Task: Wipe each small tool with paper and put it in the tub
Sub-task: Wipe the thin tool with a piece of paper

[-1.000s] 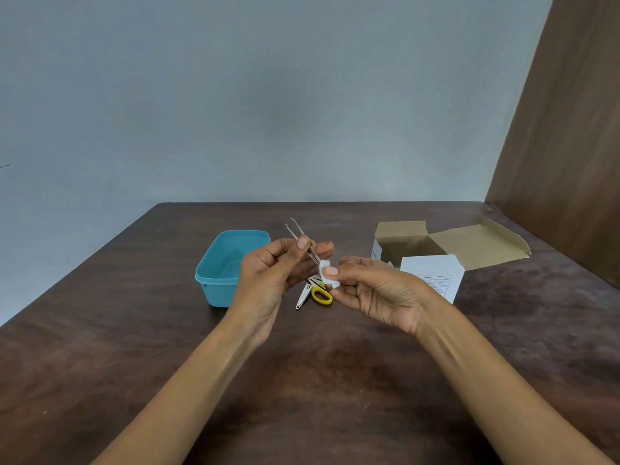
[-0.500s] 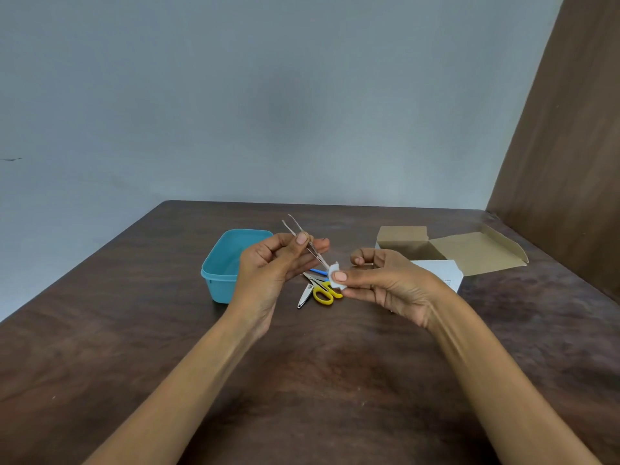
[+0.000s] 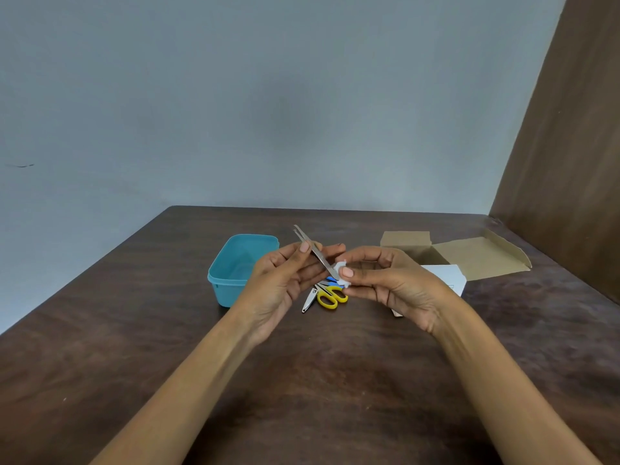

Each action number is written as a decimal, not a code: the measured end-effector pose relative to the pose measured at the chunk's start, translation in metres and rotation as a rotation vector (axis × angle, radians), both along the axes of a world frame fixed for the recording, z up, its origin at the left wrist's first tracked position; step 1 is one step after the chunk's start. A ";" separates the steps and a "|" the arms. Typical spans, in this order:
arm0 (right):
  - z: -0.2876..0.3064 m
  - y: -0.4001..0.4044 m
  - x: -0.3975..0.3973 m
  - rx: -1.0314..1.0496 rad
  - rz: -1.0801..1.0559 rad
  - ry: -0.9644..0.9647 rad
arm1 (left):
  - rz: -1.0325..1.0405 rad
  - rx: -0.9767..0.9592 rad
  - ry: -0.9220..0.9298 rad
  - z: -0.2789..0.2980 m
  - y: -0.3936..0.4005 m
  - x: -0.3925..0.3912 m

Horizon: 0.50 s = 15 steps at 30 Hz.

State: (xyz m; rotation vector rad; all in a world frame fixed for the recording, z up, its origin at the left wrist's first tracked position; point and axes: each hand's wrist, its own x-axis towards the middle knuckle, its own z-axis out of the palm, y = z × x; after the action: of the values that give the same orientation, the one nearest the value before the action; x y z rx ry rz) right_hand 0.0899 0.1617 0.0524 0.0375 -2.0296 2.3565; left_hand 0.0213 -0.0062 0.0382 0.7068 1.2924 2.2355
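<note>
Two bare hands meet above a dark wooden table (image 3: 141, 330). At left stands a teal tub (image 3: 235, 273), its lid off, just beside the left hand (image 3: 285, 283). That hand pinches metal tweezers (image 3: 313, 251) between thumb and fingers, the two tips slanting up and away toward the tub. Below the hands, on the table, lie a nail clipper (image 3: 309, 299), yellow-handled scissors (image 3: 330, 295) and a blue item (image 3: 332, 280), mostly hidden. The right hand (image 3: 392, 283) pinches a small wad of white paper (image 3: 343, 274) around the tweezers' lower end. At right sits an opened cardboard box (image 3: 469, 255), a white sheet (image 3: 449, 276) in front of it.
</note>
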 end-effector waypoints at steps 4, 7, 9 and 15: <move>-0.002 -0.003 0.000 0.111 -0.016 0.094 | -0.035 -0.067 0.014 -0.003 -0.001 -0.003; -0.003 -0.006 0.000 0.146 -0.045 0.124 | -0.012 -0.107 0.029 -0.005 -0.002 -0.006; -0.004 -0.008 -0.001 0.160 -0.076 0.131 | 0.006 -0.133 0.041 -0.005 -0.002 -0.007; -0.008 -0.009 -0.004 0.163 -0.162 0.116 | 0.025 -0.227 0.101 -0.008 0.000 -0.006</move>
State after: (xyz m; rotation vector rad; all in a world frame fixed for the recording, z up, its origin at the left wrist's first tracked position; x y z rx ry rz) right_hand 0.0859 0.1524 0.0444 0.0132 -2.0780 2.0424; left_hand 0.0154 -0.0062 0.0300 0.7290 1.5816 2.0515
